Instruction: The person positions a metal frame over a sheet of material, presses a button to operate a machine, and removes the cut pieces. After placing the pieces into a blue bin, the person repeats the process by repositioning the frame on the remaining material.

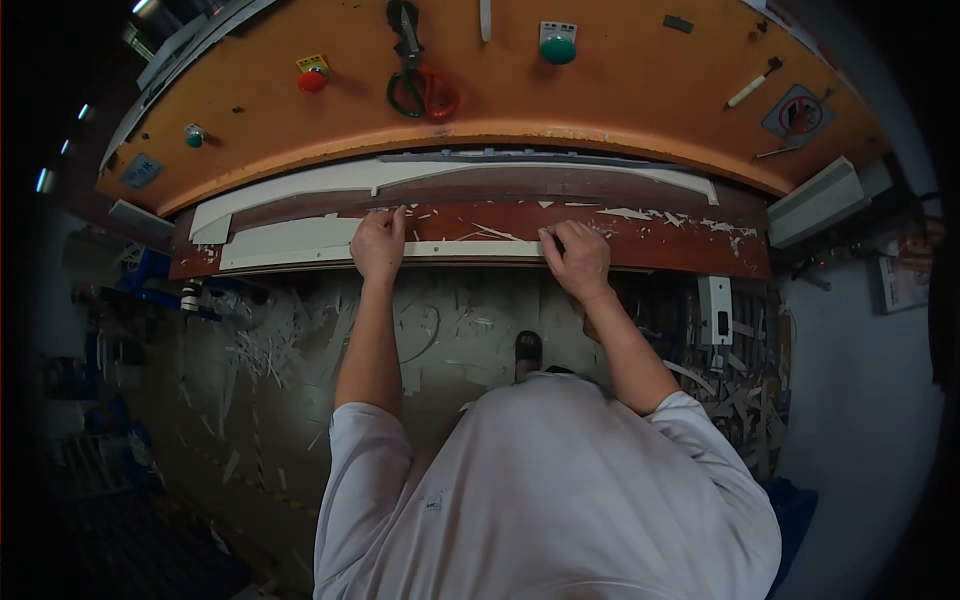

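A long white strip (460,249) lies along the front edge of the red-brown work surface (660,250), with small dark dots along it. My left hand (378,245) lies across the strip with its fingers curled closed; what is between the fingertips is hidden. To its left the white material (290,242) is wider. At the strip's right end, my right hand (582,255) is closed, with thumb and forefinger together on the strip's end. White scraps (490,231) lie between the hands. Behind them stretches a long curved white piece (300,190).
An orange panel (640,100) rises behind, carrying scissors (425,90), a red button (312,80) and a green button (558,48). A white switch box (715,310) hangs below the right front edge. Offcuts (260,350) litter the floor.
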{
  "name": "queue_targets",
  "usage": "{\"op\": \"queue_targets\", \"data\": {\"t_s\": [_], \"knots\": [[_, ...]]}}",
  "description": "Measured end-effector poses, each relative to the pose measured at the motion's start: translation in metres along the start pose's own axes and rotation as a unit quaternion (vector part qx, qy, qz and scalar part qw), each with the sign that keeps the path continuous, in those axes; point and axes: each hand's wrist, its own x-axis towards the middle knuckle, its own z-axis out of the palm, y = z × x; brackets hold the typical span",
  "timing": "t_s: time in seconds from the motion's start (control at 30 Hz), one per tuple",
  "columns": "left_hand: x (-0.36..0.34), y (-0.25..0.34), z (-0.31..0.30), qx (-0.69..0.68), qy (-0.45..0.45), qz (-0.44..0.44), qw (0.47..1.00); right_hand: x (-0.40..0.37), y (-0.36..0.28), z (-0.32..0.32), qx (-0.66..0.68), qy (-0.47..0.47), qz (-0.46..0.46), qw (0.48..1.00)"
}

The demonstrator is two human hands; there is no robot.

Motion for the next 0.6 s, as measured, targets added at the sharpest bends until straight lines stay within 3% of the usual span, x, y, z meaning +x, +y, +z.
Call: {"op": "queue_targets", "data": {"t_s": [0.1, 0.23, 0.3, 0.53, 0.6], "knots": [[-0.001, -0.001, 0.000, 0.003, 0.000, -0.010, 1.000, 0.000, 0.001, -0.007, 0.042, -0.054, 0.049, 0.996], [-0.001, 0.001, 0.002, 0.008, 0.011, -0.015, 1.000, 0.017, 0.015, -0.025, 0.157, -0.202, 0.183, 0.949], [0.000, 0.001, 0.002, 0.011, 0.011, -0.012, 1.000, 0.043, 0.010, -0.046, 0.151, -0.228, 0.209, 0.939], [-0.002, -0.001, 0.007, -0.014, 0.073, 0.025, 0.997, 0.196, -0.034, -0.092, 0.127, -0.091, 0.062, 0.986], [-0.001, -0.001, 0.005, -0.023, 0.073, 0.030, 0.997, 0.208, -0.022, -0.081, 0.141, -0.091, 0.091, 0.982]]}}
